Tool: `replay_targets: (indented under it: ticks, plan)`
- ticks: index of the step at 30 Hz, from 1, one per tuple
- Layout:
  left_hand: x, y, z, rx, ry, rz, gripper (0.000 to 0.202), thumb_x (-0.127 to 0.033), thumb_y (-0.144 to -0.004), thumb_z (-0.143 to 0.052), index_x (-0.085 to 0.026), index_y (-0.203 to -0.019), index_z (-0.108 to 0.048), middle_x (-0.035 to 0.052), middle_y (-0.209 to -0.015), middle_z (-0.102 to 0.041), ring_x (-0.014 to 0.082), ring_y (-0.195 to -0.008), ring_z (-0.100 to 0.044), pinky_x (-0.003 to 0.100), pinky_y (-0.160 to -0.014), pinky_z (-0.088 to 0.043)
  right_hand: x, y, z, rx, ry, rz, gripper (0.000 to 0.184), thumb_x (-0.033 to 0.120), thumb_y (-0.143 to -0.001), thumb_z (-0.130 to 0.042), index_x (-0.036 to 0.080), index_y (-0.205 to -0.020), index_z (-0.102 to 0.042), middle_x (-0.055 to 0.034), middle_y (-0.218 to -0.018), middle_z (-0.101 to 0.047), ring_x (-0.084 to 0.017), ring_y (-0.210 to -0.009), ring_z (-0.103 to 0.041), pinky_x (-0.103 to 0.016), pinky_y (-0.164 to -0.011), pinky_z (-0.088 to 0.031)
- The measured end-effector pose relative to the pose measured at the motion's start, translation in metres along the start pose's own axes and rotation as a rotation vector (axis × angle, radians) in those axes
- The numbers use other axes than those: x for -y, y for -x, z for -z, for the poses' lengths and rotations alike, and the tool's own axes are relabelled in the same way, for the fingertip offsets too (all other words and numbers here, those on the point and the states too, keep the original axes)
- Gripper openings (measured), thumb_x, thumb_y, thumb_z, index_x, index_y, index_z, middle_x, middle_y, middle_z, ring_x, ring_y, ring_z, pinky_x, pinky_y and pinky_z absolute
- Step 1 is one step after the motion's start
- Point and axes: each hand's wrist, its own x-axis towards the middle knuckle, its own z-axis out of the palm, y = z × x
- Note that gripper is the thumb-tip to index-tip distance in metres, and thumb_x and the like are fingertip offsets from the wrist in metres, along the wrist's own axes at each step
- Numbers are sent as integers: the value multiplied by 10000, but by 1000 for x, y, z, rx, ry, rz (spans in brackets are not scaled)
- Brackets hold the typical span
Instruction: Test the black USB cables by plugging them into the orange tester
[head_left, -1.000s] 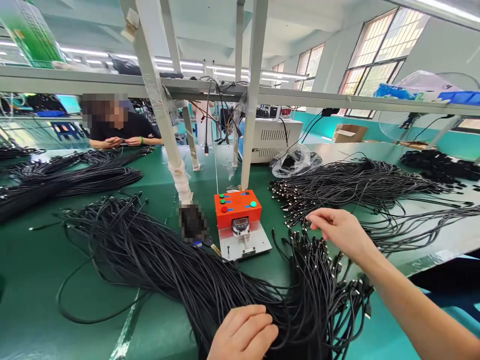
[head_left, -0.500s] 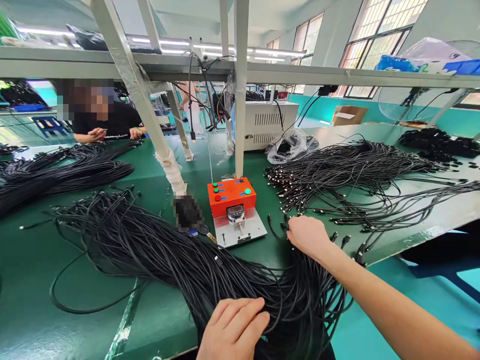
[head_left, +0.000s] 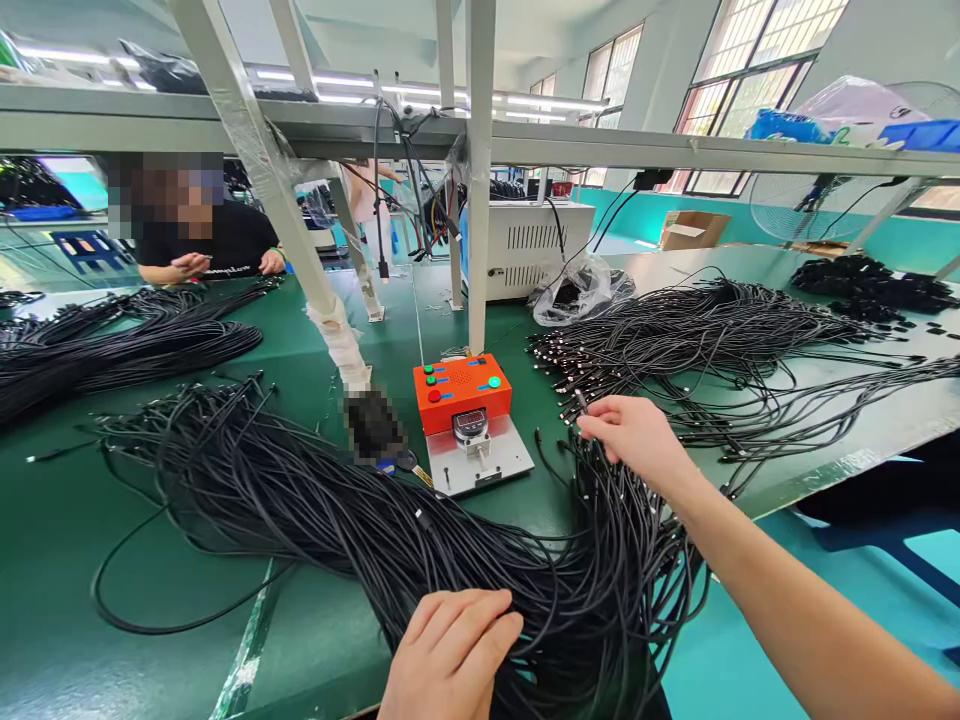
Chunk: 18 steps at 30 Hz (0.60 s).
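My right hand (head_left: 637, 440) is closed in a pinch on the plug end of a black cable (head_left: 580, 402), just above the right end of a thick bundle of black cables (head_left: 495, 550). Other cable ends stick up below its fingers. My left hand (head_left: 454, 650) lies on the near side of that bundle with its fingers stretched out, holding nothing that shows. Between the bundle and the metal post stands an orange box (head_left: 463, 392) with coloured buttons and a small digital gauge (head_left: 470, 427), mounted on a metal plate (head_left: 510, 458).
Another heap of black cables (head_left: 697, 340) spreads over the right of the green table (head_left: 337, 660). More cables (head_left: 127, 340) lie at the far left, near a co-worker (head_left: 217, 245). Shelf posts (head_left: 480, 200) rise from the table. A grey metal cabinet (head_left: 536, 245) stands behind.
My right hand has lifted slightly away from the bundle, and a plug now shows at its fingertips. My left hand has shifted a little to the left on the cables.
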Motion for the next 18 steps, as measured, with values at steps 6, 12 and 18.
replay_targets:
  ticks: [6, 12, 18]
  plan:
    - [2, -1, -3, -3, -22, -29, 231, -90, -810, -446, -164, -923, -633, 37, -904, -710, 138, -828, -627, 263, -677, -489, 6, -11, 23, 152, -865, -102, 316, 386, -725, -603, 157, -942, -576, -4, -646, -548, -13, -401, -332, -138, -360, -210]
    - [0, 1, -5, 18, -14, -7, 186, -102, -795, -495, -172, -894, -635, 23, -872, -717, 147, -773, -638, 269, -645, -495, 26, 8, -22, 413, -559, -60, 284, 372, -718, -604, 90, -735, -627, -37, -622, -591, -20, -388, -406, -136, -332, -274]
    - [-1, 5, -2, 8, 29, 34, 144, -151, -814, -512, -170, -882, -637, 16, -864, -713, 144, -752, -633, 267, -631, -480, 11, 23, -93, 716, -520, -223, 227, 285, -760, -545, 76, -684, -595, -38, -560, -592, -37, -377, -478, -126, -341, -348]
